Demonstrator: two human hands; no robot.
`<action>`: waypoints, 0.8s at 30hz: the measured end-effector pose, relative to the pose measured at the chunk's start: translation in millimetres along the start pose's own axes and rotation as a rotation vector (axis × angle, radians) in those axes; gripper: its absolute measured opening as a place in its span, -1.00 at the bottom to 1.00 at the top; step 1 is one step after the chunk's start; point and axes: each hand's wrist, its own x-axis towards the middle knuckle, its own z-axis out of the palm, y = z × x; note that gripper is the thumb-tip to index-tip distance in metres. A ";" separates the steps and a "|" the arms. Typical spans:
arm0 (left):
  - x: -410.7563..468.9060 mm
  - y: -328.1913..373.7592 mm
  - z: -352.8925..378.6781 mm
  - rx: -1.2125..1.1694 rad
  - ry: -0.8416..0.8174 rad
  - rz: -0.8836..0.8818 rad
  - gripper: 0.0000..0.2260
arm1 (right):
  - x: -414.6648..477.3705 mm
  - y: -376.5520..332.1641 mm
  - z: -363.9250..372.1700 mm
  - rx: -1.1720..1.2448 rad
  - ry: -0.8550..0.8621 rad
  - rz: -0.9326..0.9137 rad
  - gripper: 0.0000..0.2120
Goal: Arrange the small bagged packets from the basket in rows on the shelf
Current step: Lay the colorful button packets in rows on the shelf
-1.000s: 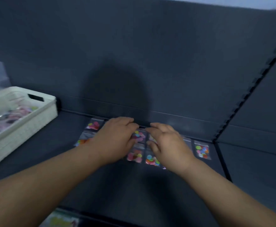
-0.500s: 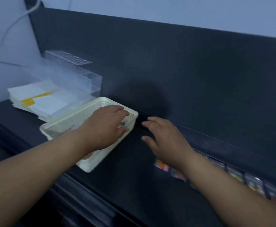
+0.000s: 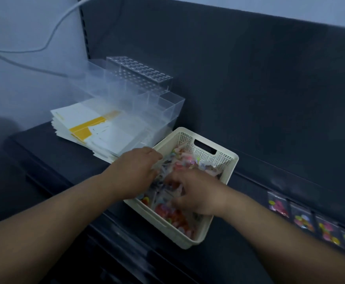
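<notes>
A white perforated basket stands on the dark shelf, heaped with small clear packets of colourful pieces. Both hands are inside it. My left hand reaches in from the left rim, its fingers and thumb closing on clear packets at the top of the heap. My right hand is sunk in the middle of the heap with its fingers curled round packets; the fingertips are hidden. A row of laid-out packets lies flat along the shelf's back at the right.
Behind the basket's left side is a stack of white and yellow sheets and clear acrylic organiser boxes. A white cable hangs on the wall at the left. The dark back panel rises behind the shelf.
My view has swung left from the laid-out rows to the basket. Both hands left the shelf packets, moved across and went down into the basket's heap.
</notes>
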 end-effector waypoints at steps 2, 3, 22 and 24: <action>-0.3 -3.0 3.9 -0.032 0.011 0.020 -0.67 | 1.6 -5.4 4.3 -0.039 -0.143 0.005 -0.56; 0.2 -3.6 5.2 -0.036 0.016 0.025 -0.68 | 2.4 -6.9 6.9 -0.090 -0.210 0.004 -0.51; 5.6 -1.4 5.7 -0.269 0.183 0.095 -0.74 | 11.1 12.8 -3.4 0.979 0.088 0.218 -0.70; 5.1 8.2 1.1 -0.459 0.090 0.007 -0.80 | 8.7 15.7 -5.7 1.013 0.133 0.185 -0.70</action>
